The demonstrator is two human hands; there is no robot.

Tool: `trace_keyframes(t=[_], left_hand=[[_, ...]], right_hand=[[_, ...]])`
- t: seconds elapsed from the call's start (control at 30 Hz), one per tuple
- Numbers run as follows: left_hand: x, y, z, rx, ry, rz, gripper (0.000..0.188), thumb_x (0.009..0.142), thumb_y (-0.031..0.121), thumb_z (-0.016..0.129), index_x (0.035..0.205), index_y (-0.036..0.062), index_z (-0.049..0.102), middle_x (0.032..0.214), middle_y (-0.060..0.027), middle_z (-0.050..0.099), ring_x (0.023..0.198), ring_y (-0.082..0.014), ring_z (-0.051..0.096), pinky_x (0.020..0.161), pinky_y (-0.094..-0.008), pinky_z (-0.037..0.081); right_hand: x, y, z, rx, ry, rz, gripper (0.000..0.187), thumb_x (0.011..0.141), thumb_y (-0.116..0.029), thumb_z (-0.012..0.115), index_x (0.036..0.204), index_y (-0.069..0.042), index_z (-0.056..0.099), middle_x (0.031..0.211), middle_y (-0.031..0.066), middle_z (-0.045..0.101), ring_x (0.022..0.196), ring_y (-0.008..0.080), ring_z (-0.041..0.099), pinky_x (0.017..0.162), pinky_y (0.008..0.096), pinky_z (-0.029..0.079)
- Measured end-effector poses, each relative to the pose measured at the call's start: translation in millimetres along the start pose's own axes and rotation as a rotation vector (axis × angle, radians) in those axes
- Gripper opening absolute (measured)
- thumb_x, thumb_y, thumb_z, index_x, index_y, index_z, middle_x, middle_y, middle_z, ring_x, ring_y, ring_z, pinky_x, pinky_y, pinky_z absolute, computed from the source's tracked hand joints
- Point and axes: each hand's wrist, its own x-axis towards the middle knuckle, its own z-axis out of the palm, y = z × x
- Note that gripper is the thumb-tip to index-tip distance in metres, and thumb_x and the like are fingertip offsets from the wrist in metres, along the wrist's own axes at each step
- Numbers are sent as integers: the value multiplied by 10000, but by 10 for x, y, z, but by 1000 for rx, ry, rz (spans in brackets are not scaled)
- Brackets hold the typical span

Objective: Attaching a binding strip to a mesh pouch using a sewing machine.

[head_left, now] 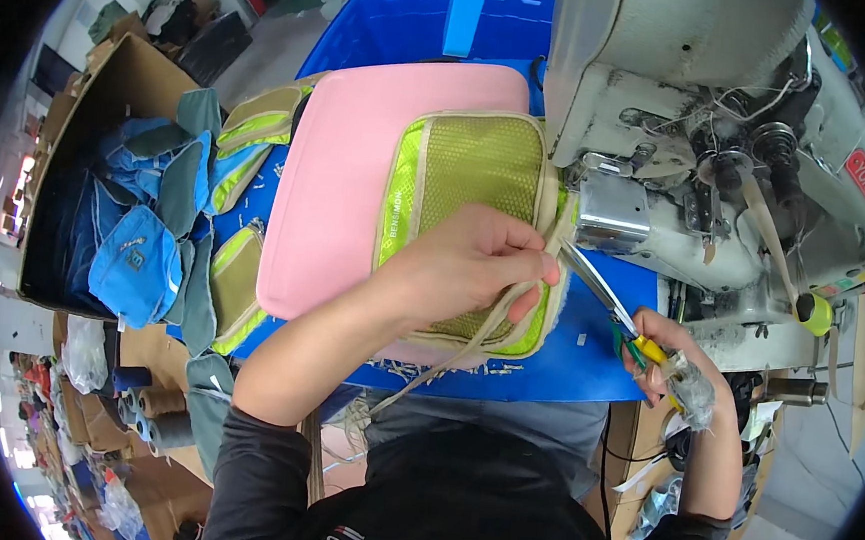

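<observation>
A lime-green and khaki mesh pouch (pixel 479 173) with beige edging lies on a pink board (pixel 345 164) in front of me. My left hand (pixel 478 268) is over the pouch's right part, its thumb and fingers closed on a beige binding tape (pixel 478 341) that trails down toward my lap. In my right hand (pixel 662 351) is a pair of scissors (pixel 602 287) with yellow and green handles, one handle wrapped in clear plastic. The blades point up and left, their tips at the tape beside the pouch's edge.
A sewing machine (pixel 665 96) stands close on the right, its metal plate (pixel 612 210) beside the pouch. At left, a cardboard box (pixel 116 67) holds blue and grey fabric pieces; more green pouches (pixel 236 286) lie beside it. A blue bin (pixel 390 21) is behind the board.
</observation>
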Motion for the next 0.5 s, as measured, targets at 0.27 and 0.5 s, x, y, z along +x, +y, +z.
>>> trace_keyframes(t=[0.27,0.5], left_hand=[[14,-44,-46,42,-11,-30,196,961,207,617,954,23,683,608,8,570,472,-22,396,429,-192,231],[-186,-90,49,59,38,122,116,952,133,627,977,21,644,641,21,568,525,-15,429,474,-179,265]], right_hand=[[284,-112,27,-210,-16,-164,474,721,-133,858,839,-83,401,782,-48,363,719,64,363,621,229,345],[111,224,290,-20,244,-257,449,765,-255,859,826,-100,442,712,-49,451,611,42,412,509,209,350]])
